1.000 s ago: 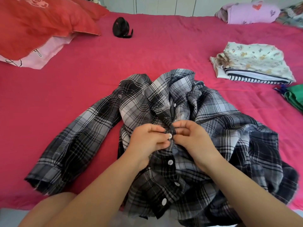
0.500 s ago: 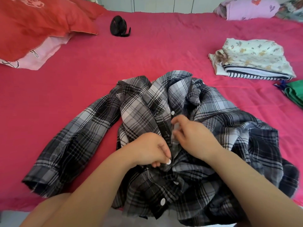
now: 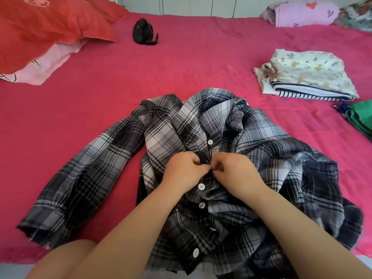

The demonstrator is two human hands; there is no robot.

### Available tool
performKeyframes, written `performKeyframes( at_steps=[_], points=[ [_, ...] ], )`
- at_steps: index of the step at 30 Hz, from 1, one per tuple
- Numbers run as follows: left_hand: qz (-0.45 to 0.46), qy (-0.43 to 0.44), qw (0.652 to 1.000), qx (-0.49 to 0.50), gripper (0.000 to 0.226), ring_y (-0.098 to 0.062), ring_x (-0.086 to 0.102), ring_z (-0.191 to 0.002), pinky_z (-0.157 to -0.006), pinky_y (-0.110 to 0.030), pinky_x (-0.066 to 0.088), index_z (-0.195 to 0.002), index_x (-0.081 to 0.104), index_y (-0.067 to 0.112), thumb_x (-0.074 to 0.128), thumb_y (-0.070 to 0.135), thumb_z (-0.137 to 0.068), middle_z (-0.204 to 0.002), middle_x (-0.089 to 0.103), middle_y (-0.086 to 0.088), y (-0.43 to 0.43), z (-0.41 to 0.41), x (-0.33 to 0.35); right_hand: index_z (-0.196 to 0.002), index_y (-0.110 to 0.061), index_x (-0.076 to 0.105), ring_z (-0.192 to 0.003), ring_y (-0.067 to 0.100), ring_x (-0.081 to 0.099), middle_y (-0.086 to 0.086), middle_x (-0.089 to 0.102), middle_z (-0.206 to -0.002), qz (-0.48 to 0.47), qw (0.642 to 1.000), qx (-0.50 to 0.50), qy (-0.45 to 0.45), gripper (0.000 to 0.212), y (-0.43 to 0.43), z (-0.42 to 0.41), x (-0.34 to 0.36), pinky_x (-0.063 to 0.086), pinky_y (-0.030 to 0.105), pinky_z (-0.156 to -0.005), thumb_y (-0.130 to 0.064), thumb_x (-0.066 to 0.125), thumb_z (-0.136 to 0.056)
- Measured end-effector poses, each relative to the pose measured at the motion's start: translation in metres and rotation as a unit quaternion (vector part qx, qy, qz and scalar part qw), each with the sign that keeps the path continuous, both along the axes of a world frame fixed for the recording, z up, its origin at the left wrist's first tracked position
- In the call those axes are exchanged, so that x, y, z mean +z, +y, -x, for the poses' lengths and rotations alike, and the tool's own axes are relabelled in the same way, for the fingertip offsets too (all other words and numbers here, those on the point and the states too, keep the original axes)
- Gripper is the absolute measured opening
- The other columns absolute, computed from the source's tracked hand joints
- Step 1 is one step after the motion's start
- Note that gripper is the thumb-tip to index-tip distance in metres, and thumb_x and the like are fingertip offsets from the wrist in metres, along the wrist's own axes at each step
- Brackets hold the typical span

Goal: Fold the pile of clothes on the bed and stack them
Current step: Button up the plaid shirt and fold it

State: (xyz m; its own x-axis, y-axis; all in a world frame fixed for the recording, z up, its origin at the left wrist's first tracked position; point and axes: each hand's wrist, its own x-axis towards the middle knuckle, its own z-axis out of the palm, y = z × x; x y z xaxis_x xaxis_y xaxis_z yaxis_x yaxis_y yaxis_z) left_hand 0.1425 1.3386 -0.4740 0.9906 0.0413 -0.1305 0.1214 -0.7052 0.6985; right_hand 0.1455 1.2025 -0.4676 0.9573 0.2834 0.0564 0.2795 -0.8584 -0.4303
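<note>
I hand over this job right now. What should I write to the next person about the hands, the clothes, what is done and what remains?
Left hand and right hand: both pinch the front placket of the plaid shirt, apparently at a button.
The shirt lies rumpled, unfolded, on the bed.
Done: a folded stack at the right.
Left: fold the shirt, stack it; maybe the green garment at the right edge.

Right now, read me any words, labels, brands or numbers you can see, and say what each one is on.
None can be read.
On the red pillow: a pale printed mark at the top edge, cut off and too blurred to read.
On the pink pillowcase: black line marks, not legible as letters.
On the plaid shirt: no label shows.
</note>
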Motion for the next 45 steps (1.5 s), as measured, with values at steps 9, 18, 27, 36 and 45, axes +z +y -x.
performKeyframes(
  at_steps=[9,18,27,36,45],
  points=[
    [0.168,-0.050,0.982,0.069,0.015,-0.013,0.063,-0.077,-0.071,-0.023,0.053,-0.094,0.067,0.016,0.068,0.011,-0.080,-0.088,0.067,0.003,0.010,0.008,0.009,-0.066,-0.024,0.065,-0.060,0.005,0.057,-0.008,0.063,-0.062,-0.263,0.955,-0.072,0.115,0.016,-0.003,-0.004,0.013,0.045,0.014,-0.065,-0.014,0.071,-0.078],
    [0.046,-0.165,0.985,0.029,0.011,0.001,0.057,-0.075,-0.067,-0.002,0.040,-0.091,0.069,0.017,0.069,0.015,-0.080,-0.084,0.067,0.009,0.008,0.022,0.016,-0.071,-0.022,0.064,-0.060,0.002,0.056,-0.008,0.063,-0.065,-0.336,0.934,-0.073,0.098,0.014,-0.001,0.008,0.019,0.047,0.019,-0.065,-0.016,0.077,-0.072],
    [0.074,-0.175,0.981,0.027,0.014,0.017,0.050,-0.065,-0.066,0.005,0.035,-0.092,0.072,0.013,0.073,0.014,-0.078,-0.069,0.053,0.025,0.009,0.027,0.015,-0.067,-0.029,0.059,-0.065,-0.002,0.057,-0.009,0.063,-0.067,-0.275,0.961,-0.027,0.021,0.024,0.001,0.008,0.015,0.046,0.010,-0.065,-0.013,0.076,-0.073],
    [0.187,-0.097,0.977,0.012,0.018,0.005,0.061,-0.057,-0.061,-0.005,0.047,-0.096,0.069,0.010,0.057,-0.001,-0.088,-0.069,0.062,0.011,0.013,0.026,0.014,-0.067,-0.029,0.052,-0.069,0.008,0.063,-0.006,0.067,-0.071,-0.258,0.966,-0.027,-0.010,0.030,0.000,0.008,0.014,0.051,0.024,-0.071,-0.015,0.078,-0.071],
    [0.127,-0.125,0.984,-0.011,0.011,0.001,0.061,-0.074,-0.073,-0.012,0.045,-0.085,0.071,0.019,0.067,0.010,-0.082,-0.072,0.063,0.018,0.013,0.026,0.017,-0.067,-0.028,0.053,-0.068,0.011,0.062,-0.001,0.067,-0.072,-0.258,0.965,-0.013,0.046,0.029,-0.003,0.006,0.017,0.049,0.024,-0.070,-0.011,0.076,-0.072]
  ],
)
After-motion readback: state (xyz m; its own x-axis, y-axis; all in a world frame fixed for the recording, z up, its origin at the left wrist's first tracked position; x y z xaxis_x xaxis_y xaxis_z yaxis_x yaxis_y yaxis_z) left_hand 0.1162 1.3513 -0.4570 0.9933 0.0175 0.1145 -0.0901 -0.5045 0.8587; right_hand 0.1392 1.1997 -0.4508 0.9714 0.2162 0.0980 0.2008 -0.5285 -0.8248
